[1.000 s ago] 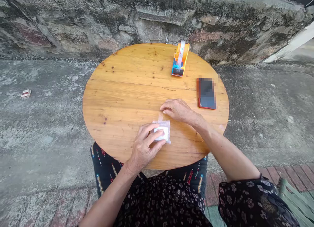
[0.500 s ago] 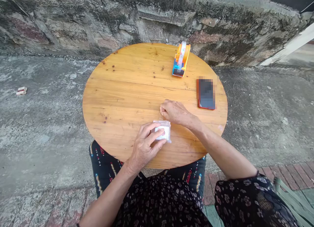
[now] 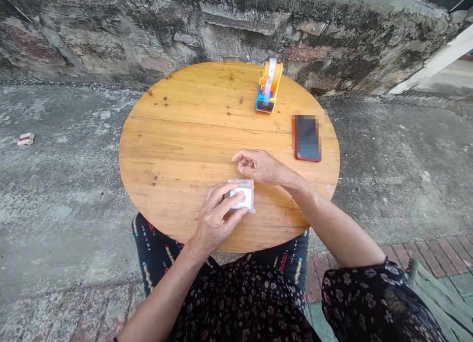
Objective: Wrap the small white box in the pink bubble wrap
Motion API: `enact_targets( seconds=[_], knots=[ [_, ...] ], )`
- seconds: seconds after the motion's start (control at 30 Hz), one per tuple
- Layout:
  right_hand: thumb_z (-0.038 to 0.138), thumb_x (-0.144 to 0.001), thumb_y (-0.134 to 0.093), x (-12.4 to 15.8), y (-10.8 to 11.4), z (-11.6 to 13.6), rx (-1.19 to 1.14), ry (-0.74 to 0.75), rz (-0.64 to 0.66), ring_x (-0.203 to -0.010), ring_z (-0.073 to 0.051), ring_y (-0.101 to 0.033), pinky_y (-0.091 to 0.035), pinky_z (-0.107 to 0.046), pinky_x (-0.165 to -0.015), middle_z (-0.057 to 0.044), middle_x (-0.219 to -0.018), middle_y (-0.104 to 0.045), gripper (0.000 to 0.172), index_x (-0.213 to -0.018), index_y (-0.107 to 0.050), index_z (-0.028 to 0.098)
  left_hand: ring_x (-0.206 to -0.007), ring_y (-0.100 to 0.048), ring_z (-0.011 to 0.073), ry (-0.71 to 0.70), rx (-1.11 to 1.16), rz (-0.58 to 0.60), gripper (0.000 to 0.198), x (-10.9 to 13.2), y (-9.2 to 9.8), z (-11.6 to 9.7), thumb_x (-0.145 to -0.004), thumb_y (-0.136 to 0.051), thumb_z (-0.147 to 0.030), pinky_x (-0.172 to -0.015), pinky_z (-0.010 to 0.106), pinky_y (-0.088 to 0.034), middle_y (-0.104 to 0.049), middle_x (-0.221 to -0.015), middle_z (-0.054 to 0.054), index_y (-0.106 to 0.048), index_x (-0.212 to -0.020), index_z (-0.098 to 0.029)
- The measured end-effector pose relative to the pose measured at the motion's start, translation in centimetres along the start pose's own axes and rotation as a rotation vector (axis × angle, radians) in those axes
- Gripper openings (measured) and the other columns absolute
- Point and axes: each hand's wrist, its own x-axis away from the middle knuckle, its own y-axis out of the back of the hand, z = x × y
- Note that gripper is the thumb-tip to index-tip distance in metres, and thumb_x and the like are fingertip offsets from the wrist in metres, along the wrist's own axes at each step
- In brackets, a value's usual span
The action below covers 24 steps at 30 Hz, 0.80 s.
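Observation:
A small white packet (image 3: 247, 195) in clear plastic wrap lies on the wooden table near its front edge. My left hand (image 3: 218, 211) grips it from the left, with fingers over its top and the thumb along its near side. Just beyond the packet, my right hand (image 3: 256, 165) is held with loosely curled fingers, the thumb and forefinger apart. Nothing shows between those fingers.
The round wooden table (image 3: 177, 145) stands before a rough stone wall (image 3: 155, 36). Toward its back sits an orange and blue tape dispenser (image 3: 269, 88). A phone (image 3: 308, 137) with a red edge rests at the right. A small pack (image 3: 26, 139) lies on the ground.
My right hand's fingers have loosened from a closed shape and spread a little toward the left. My left hand keeps its grip on the packet. The view has shifted slightly.

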Motion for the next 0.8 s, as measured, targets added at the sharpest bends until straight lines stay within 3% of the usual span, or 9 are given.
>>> enact_targets(
  seconds=[0.43,0.8],
  knots=[
    [0.010,-0.077,-0.055,0.4,0.7,-0.1,0.040,0.010,-0.006,-0.075,-0.013,-0.061,-0.042,-0.025,-0.071,-0.001,-0.082,-0.070,0.026,-0.098,-0.070,0.016,-0.109,-0.058,0.0230,-0.010,-0.002,0.002,0.026,0.0,0.0,0.0,-0.085,-0.069,-0.017,-0.090,0.043,-0.053,-0.061,-0.119,0.010,-0.063,-0.110,-0.021],
    [0.013,-0.076,-0.055,1.2,0.3,1.0,0.024,0.061,-0.089,-0.075,-0.013,-0.062,-0.044,-0.025,-0.070,-0.001,-0.082,-0.070,0.020,-0.090,-0.068,0.017,-0.111,-0.054,0.0252,-0.009,-0.037,0.012,0.025,-0.1,0.1,0.1,-0.082,-0.073,-0.016,-0.094,0.046,-0.050,-0.063,-0.118,0.011,-0.066,-0.106,-0.018]
  ],
)
